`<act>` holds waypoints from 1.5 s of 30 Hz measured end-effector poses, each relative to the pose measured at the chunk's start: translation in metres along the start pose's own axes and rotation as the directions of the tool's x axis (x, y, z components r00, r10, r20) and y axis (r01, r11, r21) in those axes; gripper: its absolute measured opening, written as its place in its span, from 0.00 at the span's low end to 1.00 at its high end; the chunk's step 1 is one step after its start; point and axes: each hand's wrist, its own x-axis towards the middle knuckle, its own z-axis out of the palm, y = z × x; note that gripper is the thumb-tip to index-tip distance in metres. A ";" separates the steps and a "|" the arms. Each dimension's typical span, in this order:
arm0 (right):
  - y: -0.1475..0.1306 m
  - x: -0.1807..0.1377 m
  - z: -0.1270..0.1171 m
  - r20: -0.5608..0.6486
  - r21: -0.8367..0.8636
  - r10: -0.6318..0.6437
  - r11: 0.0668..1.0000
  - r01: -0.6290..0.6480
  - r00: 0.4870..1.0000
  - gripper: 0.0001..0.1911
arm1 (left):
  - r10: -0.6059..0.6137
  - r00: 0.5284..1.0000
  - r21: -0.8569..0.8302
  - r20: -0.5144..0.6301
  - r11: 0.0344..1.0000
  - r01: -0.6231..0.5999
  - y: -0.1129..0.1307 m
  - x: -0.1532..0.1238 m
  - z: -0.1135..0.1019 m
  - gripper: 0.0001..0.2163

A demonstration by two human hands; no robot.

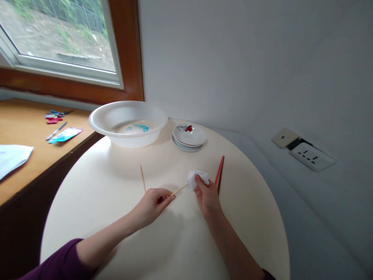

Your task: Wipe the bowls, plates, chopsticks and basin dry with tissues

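My left hand (157, 202) pinches a thin pale wooden chopstick (181, 189), which slants up to the right. Its far end meets a crumpled white tissue (197, 178) that my right hand (207, 194) grips between thumb and fingers. The tissue covers that tip. Another pale chopstick (142, 175) lies on the table just beyond my left hand, its near end hidden behind the hand. Beside my right hand lie red and dark chopsticks (220, 171), partly covered by the hand.
On the round white table (247, 241) stand a white basin (128, 140) with liquid and something blue in it, and stacked small plates (189, 136). A wooden desk (35, 132) at left holds a pen (56, 131), a colourful packet (66, 135) and paper (13, 157). A wall closes the right side.
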 end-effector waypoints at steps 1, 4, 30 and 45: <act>0.000 0.001 -0.001 -0.008 -0.001 -0.004 1.000 0.004 1.000 0.17 | -0.002 1.000 0.007 -0.012 1.000 0.002 0.001 0.000 0.000 0.18; -0.001 0.003 -0.002 -0.011 -0.012 -0.022 1.000 0.022 1.000 0.18 | -0.031 0.998 0.015 -0.048 0.999 0.032 0.004 -0.002 0.000 0.17; -0.011 0.015 -0.015 -0.170 -0.215 -0.404 0.905 0.366 0.899 0.14 | -0.120 0.993 -0.266 -0.015 0.957 0.112 -0.001 0.003 -0.004 0.13; -0.013 0.019 -0.017 -0.172 -0.110 -0.380 0.924 0.366 0.909 0.16 | -0.170 0.963 -0.353 -0.208 0.931 0.089 0.006 0.002 -0.014 0.17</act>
